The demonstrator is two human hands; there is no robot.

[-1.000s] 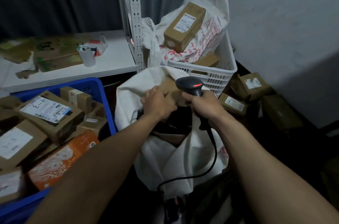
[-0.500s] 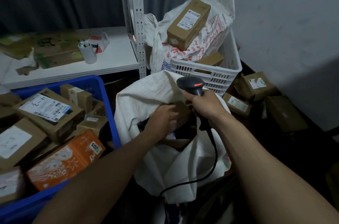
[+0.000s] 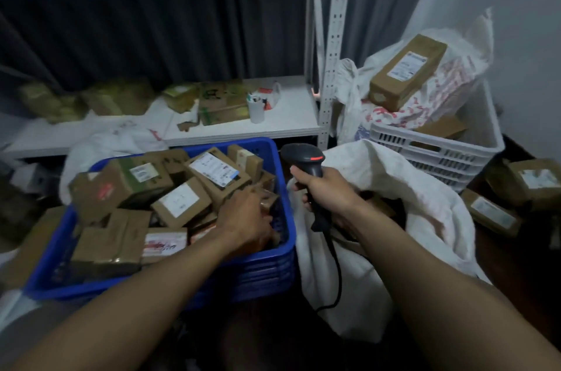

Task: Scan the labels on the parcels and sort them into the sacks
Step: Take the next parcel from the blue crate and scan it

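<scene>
Left hand [image 3: 246, 218] is down among boxy cardboard parcels [image 3: 181, 203] in the blue plastic crate [image 3: 273, 258], can't tell its grip. Right hand [image 3: 326, 190] is wrapped round the black pistol-shaped scanner [image 3: 300, 156]. Floppy white woven sack [image 3: 403, 185] sits at the crate's 3 o'clock.

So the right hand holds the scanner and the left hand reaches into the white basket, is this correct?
No. In the head view the left hand reaches into the blue crate, among the parcels, not the white basket. The right hand does hold the scanner.
</scene>
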